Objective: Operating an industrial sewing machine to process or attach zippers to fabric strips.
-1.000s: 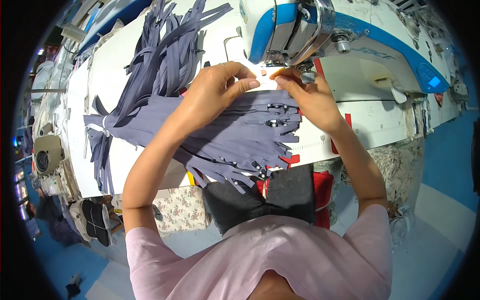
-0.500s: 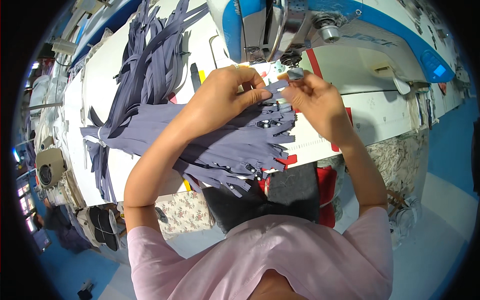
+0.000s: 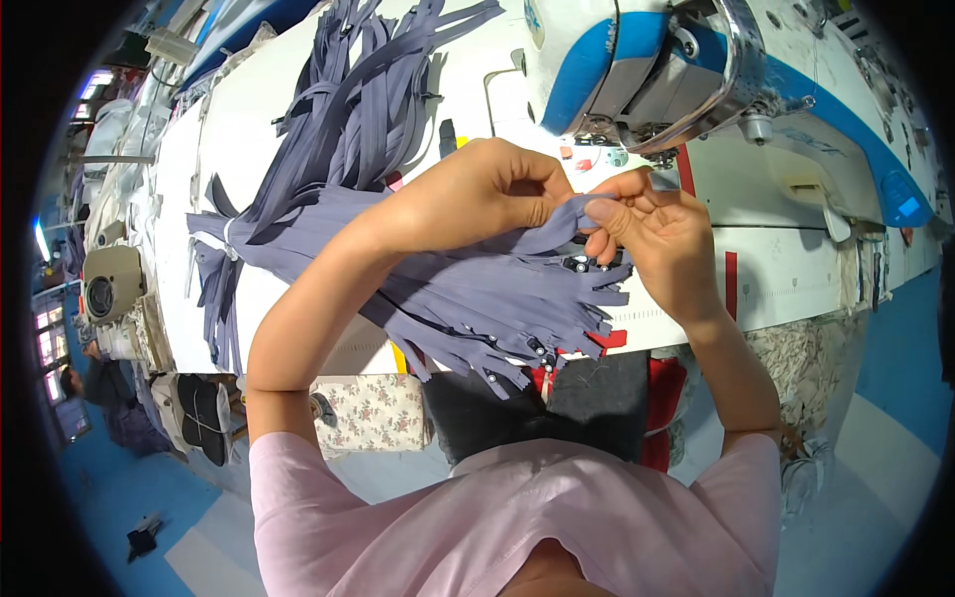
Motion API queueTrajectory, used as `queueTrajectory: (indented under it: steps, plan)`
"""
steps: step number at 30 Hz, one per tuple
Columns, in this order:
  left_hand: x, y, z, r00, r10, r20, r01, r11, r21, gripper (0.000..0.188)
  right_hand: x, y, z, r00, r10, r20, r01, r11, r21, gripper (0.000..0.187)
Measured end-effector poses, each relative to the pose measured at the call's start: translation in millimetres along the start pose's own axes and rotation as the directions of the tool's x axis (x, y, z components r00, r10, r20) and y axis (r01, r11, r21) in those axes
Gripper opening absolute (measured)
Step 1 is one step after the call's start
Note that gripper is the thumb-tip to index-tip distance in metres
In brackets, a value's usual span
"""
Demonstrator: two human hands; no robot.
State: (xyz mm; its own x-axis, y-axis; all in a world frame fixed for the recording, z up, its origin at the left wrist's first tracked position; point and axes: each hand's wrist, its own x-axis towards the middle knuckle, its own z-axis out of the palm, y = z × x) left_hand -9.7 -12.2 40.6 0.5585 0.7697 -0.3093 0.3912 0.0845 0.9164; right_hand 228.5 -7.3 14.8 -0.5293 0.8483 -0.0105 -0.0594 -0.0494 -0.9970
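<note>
Slate-purple cloth zipper strips, flat bundle (image 3: pixel 448 284), nearest me on white table (image 3: pixel 801 261); long axis left-right, slider ends rightward, white tie (image 3: pixel 230 239) gathering left end, presumably keeping strips together.
Above bundle, single slate-purple strip (image 3: pixel 569 221), tip rightward, curving slightly away. My left hand (image 3: pixel 492 194) seems pinching it; my right hand (image 3: pixel 657 239) grips tip, perhaps for tension.
Beyond: blue-and-white sewing machine (image 3: pixel 597 75).

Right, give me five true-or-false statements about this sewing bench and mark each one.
1. A blue and white sewing machine stands beyond the right hand. True.
2. The right hand is empty. False: it pinches a zipper.
3. A white tie binds the zipper bundle. True.
4. The zipper bundle lies on the floor. False: it lies on the white table.
5. The person's shirt is pink. True.
</note>
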Motion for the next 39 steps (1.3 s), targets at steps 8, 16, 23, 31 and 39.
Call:
queueTrajectory:
  steps: [8, 16, 23, 31, 39]
  plan:
    - [-19, 2, -12, 0.970, -0.243, -0.021, 0.234, 0.951, -0.202, 0.029, 4, 4, -1, 0.998, 0.057, -0.038, -0.057, 0.998, 0.005, 0.013]
    - [-15, -4, -22, 0.962, -0.057, -0.267, 0.117, 0.969, 0.216, 0.031, 18, 4, -3, 0.973, 0.214, -0.082, -0.224, 0.964, -0.142, 0.026]
    - [2, -4, -6, 0.860, 0.304, -0.410, 0.255, 0.440, 0.861, 0.025, 32, 29, 4, 0.982, -0.169, -0.083, 0.044, 0.633, -0.773, 0.020]
    - [18, -30, 32, 0.651, 0.658, -0.379, -0.071, 0.549, 0.833, 0.009, 31, 39, 1, 0.937, -0.348, -0.004, 0.180, 0.494, -0.851, 0.019]
    - [21, -37, 33, 0.634, 0.621, -0.461, -0.088, 0.650, 0.755, 0.013, 19, 26, -21, 0.925, -0.372, 0.077, 0.250, 0.445, -0.860, 0.019]
